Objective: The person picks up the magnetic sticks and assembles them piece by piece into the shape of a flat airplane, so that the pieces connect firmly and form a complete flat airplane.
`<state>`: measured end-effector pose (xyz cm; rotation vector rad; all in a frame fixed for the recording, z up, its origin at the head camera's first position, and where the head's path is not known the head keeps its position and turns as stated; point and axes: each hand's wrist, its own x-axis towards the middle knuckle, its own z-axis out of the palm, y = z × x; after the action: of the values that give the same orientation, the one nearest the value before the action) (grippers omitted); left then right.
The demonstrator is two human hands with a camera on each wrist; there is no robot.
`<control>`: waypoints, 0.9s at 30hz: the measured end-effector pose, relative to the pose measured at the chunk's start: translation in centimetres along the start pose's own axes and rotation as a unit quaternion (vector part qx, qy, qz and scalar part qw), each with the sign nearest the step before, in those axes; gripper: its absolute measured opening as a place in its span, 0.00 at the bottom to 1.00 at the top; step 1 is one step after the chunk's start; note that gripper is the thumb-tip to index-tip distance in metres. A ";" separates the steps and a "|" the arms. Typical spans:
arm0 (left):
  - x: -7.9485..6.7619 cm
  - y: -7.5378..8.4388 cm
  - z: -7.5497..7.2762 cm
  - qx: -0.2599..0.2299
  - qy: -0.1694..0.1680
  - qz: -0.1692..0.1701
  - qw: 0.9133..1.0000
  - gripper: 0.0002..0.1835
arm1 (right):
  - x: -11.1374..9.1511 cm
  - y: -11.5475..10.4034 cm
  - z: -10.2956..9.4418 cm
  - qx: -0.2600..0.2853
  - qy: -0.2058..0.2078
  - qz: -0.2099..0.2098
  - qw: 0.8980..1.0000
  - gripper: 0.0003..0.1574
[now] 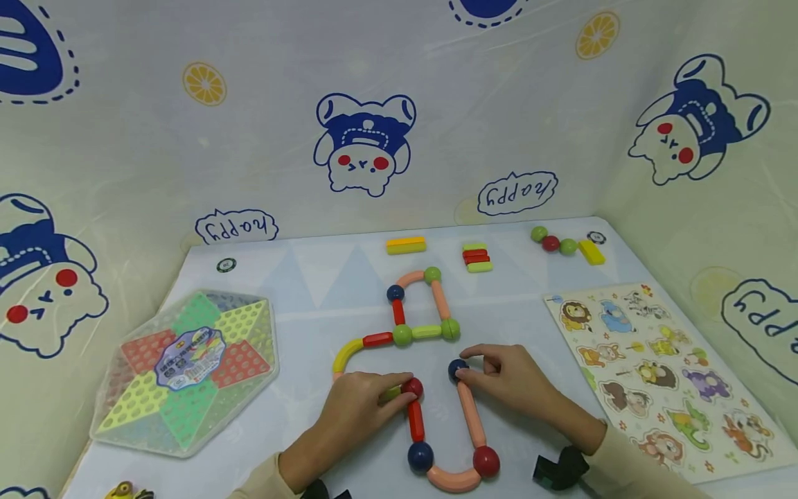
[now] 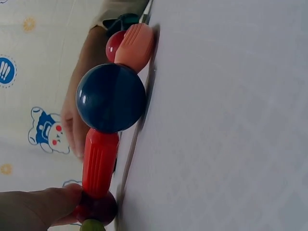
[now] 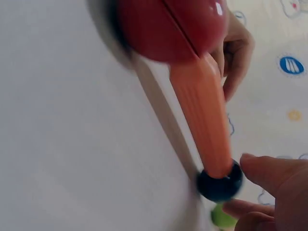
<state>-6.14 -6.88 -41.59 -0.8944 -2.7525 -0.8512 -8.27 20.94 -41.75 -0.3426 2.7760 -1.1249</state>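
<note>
My left hand (image 1: 361, 407) pinches a red ball (image 1: 412, 388) of a ball-and-rod toy; in the left wrist view its fingertips touch that ball (image 2: 97, 208). A red rod (image 1: 415, 421) runs from it to a blue ball (image 1: 420, 457), then a curved peach rod (image 1: 454, 479) leads to another red ball (image 1: 486, 461). From there a straight peach rod (image 1: 471, 414) rises to a smaller-looking blue ball (image 1: 458, 369). Thumb and finger of my right hand (image 1: 514, 380) hold this ball (image 3: 220, 184). Beyond both hands lies a closed loop of rods with a green ball (image 1: 402, 336) and a yellow curved rod (image 1: 346, 355).
A hexagonal clear case (image 1: 187, 374) lies at left, an animal picture sheet (image 1: 667, 381) at right. Along the back are yellow rods (image 1: 406, 245), red and green rods (image 1: 476, 258), loose balls (image 1: 551, 243) and a yellow piece (image 1: 591, 252).
</note>
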 end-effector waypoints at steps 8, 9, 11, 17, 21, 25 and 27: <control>-0.1 0.0 0.0 -0.007 0.003 0.000 1.000 0.17 | 5.9 0.7 -6.9 -0.113 0.062 -0.068 0.989 0.18; -0.1 0.0 0.0 -0.007 0.003 -0.001 1.000 0.17 | 7.2 1.2 -7.7 -0.124 0.063 -0.070 0.988 0.18; -0.1 0.0 0.1 -0.007 0.003 0.000 1.000 0.17 | 9.5 2.4 -8.9 -0.144 0.051 -0.060 0.986 0.18; 0.1 -0.2 0.6 -0.001 -0.015 0.005 1.000 0.17 | 13.9 5.5 -9.6 -0.182 0.001 -0.001 0.983 0.21; 0.1 -0.1 0.6 -0.003 -0.019 -0.001 1.000 0.18 | 14.7 6.0 -9.0 -0.190 -0.001 0.025 0.981 0.20; 0.0 0.0 0.3 -0.007 -0.017 -0.003 1.000 0.17 | 14.7 5.9 -9.0 -0.192 -0.002 0.045 0.980 0.20; 0.0 -0.1 0.0 -0.007 -0.015 -0.005 1.000 0.17 | 14.8 5.7 -9.0 -0.194 -0.003 0.048 0.980 0.19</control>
<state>-6.20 -6.95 -41.66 -0.9048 -2.7818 -0.8668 -25.30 27.21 -39.76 -0.2441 2.9597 -0.5538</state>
